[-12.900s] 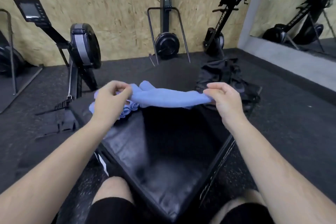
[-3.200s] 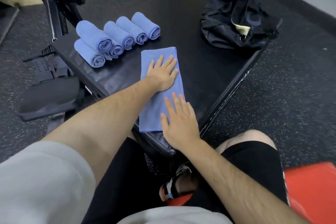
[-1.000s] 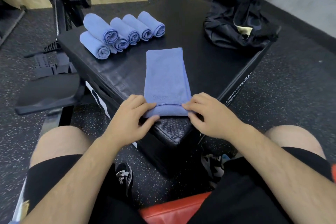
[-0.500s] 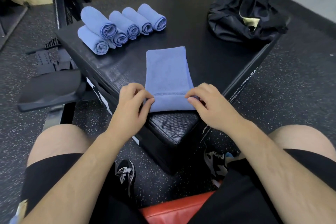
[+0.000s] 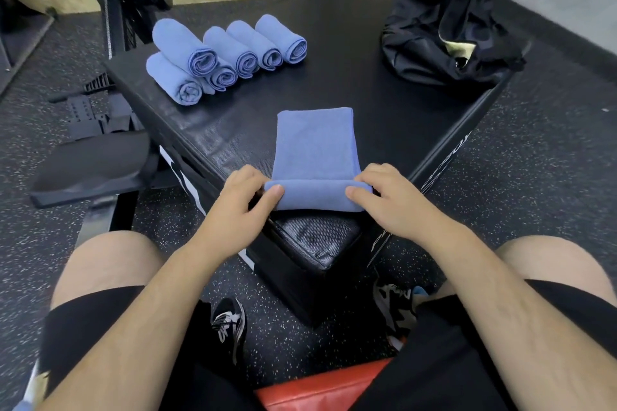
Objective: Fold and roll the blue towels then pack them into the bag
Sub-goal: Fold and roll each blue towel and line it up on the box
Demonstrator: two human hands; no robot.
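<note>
Left hand (image 5: 233, 210), right hand (image 5: 392, 207) gripping-free on towel (image 5: 315, 147)

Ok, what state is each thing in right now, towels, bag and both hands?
Flat towel: folded into a strip, near end partly rolled.
Rolled towels: six finished rolls, one resting on top of others.
Bag: slumped, top seems open.
Left hand: grips the rolled end, left side.
Right hand: grips the rolled end, right side.

You have six rolled blue towels (image 5: 233, 50) in the upper left of the frame: five in a row and one stacked on top. A seventh towel (image 5: 315, 147), partly rolled, lies at centre. One black bag (image 5: 434, 37) sits upper right. There is one black box (image 5: 334, 77). Two hands show, your left hand (image 5: 240, 207) and right hand (image 5: 397, 203), and two shoes (image 5: 230, 320) at the bottom.
</note>
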